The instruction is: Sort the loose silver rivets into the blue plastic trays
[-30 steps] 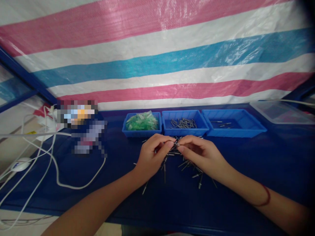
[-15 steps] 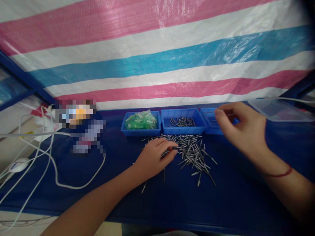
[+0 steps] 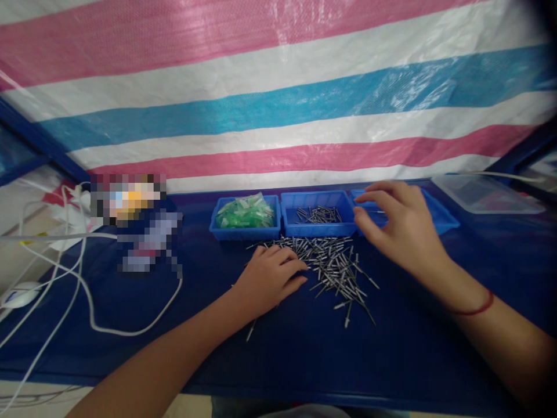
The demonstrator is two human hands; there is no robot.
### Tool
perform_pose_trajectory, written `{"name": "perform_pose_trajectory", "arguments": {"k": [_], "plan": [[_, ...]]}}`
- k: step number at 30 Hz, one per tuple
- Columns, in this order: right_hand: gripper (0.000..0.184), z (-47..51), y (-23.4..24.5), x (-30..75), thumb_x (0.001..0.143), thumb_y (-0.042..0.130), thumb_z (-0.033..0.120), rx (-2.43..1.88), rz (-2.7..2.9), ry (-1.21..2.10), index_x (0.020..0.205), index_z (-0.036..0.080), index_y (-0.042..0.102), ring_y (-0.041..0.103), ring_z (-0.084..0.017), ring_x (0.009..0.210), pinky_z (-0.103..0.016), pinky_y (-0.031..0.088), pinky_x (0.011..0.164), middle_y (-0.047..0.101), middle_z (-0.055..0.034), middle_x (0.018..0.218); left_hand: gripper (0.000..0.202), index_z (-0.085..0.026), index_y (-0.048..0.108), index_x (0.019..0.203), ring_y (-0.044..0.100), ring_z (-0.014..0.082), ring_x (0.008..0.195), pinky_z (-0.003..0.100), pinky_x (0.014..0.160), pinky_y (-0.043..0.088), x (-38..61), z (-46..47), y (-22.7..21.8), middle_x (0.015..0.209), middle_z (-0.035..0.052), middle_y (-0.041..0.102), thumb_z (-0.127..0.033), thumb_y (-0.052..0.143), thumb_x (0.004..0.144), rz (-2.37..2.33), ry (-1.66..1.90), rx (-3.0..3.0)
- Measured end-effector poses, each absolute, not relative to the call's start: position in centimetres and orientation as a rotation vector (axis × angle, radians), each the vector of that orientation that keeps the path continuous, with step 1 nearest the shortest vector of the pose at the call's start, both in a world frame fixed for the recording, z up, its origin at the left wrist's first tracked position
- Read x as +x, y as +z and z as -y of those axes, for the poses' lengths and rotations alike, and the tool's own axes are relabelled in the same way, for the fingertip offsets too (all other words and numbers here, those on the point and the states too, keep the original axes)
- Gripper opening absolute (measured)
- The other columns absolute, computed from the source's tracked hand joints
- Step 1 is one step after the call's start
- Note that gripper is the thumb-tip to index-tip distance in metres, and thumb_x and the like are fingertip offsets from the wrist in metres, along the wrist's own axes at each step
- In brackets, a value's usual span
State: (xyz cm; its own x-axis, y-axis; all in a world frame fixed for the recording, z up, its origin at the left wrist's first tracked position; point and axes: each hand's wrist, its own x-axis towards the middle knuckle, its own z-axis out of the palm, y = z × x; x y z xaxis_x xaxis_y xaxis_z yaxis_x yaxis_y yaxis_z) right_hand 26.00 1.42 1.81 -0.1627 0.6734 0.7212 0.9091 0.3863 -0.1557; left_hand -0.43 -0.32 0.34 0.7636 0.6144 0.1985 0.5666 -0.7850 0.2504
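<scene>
A loose pile of metal blind rivets (image 3: 342, 264) is spread on the dark blue table. My left hand (image 3: 272, 276) rests at the pile's left side, palm down, fingers slightly apart, with no rivet visible in it. Above the near side of the right blue bin (image 3: 441, 220) is my right hand (image 3: 398, 223), its thumb and index finger parted and nothing between them. One thin rivet (image 3: 379, 212) shows inside that bin, partly behind the hand. The middle blue bin (image 3: 319, 198) holds several more rivets.
A left blue bin (image 3: 246, 234) contains green plastic packets (image 3: 248, 212). At the back right lies a clear plastic lid (image 3: 474, 194). White cables (image 3: 93, 316) loop over the table's left side beside a blurred patch. A striped sheet (image 3: 261, 116) hangs behind.
My right hand has moved left and parted its thumb and fingers, letting go of a thin rivet over the right bin. The left hand stays by the pile, its fingers a little shifted.
</scene>
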Motion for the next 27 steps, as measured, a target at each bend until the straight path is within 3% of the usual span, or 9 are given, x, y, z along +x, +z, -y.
{"name": "perform_pose_trajectory", "arguments": {"k": [6,10,17,27], "plan": [[0.013,0.4,1.5,22.7,0.084,0.055,0.022,-1.156,2.119,-0.233,0.094,0.021,0.063,0.054,-0.026,0.097,-0.044,0.044,0.085,0.060,-0.0103,0.105,0.017,-0.021,0.065,0.094,0.049,0.0217,0.094,0.034,0.075,0.032,-0.5,0.1,0.5,0.099,0.0036,0.064,-0.035,0.060,0.084,-1.087,0.461,2.814],[0.011,0.8,1.2,21.8,0.084,0.055,0.020,-1.067,2.222,-0.146,0.090,0.019,0.064,0.054,-0.023,0.092,-0.041,0.046,0.083,0.062,-0.0100,0.100,0.014,-0.021,0.065,0.091,0.049,0.0194,0.089,0.034,0.073,0.031,-0.5,0.0,0.6,0.096,0.0030,0.063,-0.030,0.054,0.089,-1.073,0.419,2.863],[0.012,1.0,0.5,20.7,0.085,0.054,0.019,-0.966,2.390,0.030,0.090,0.019,0.065,0.056,-0.022,0.089,-0.040,0.046,0.081,0.064,-0.0088,0.093,0.020,-0.019,0.062,0.093,0.049,0.0184,0.087,0.034,0.074,0.031,-0.3,-0.1,0.6,0.096,0.0039,0.062,-0.030,0.045,0.095,-1.134,0.366,2.907],[0.016,1.1,-0.2,20.2,0.088,0.051,0.020,-0.974,2.517,0.076,0.096,0.018,0.065,0.054,-0.022,0.090,-0.040,0.047,0.079,0.064,-0.0089,0.094,0.016,-0.020,0.060,0.096,0.049,0.0205,0.090,0.035,0.073,0.031,-0.3,0.2,0.9,0.099,0.0047,0.061,-0.029,0.047,0.093,-1.195,0.262,2.941]]}}
